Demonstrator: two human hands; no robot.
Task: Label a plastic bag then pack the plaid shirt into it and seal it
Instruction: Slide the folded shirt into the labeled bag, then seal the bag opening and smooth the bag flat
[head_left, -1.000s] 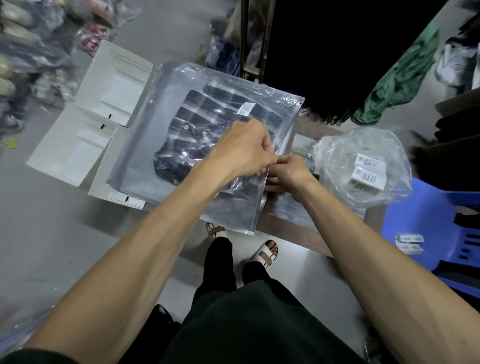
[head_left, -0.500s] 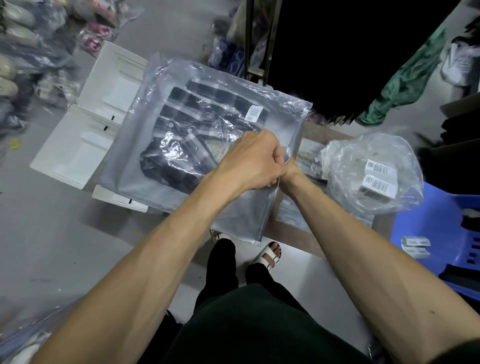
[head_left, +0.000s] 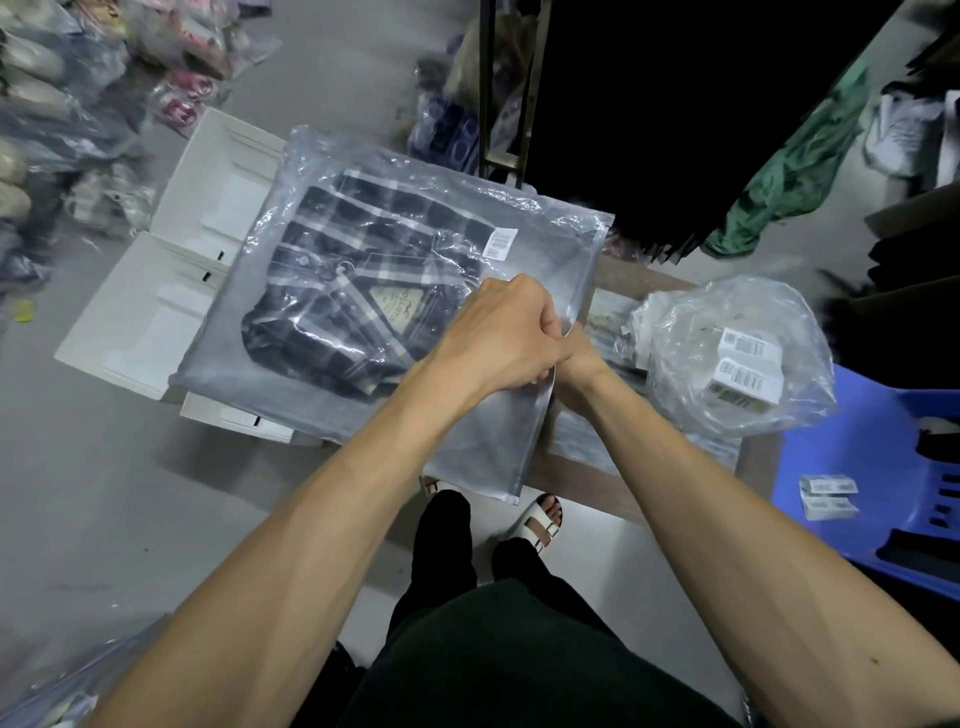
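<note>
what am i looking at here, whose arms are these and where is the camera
There is one picture, taken by a camera worn on a person's head, looking down at their own arms; no machine is involved. The left hand and the right hand pinch the open edge of a clear plastic bag, apparently to seal it. Inside lies a folded plaid shirt, and a white barcode label is stuck on the bag. To the right sits a second bag of label rolls, beside a blue plastic chair.
</note>
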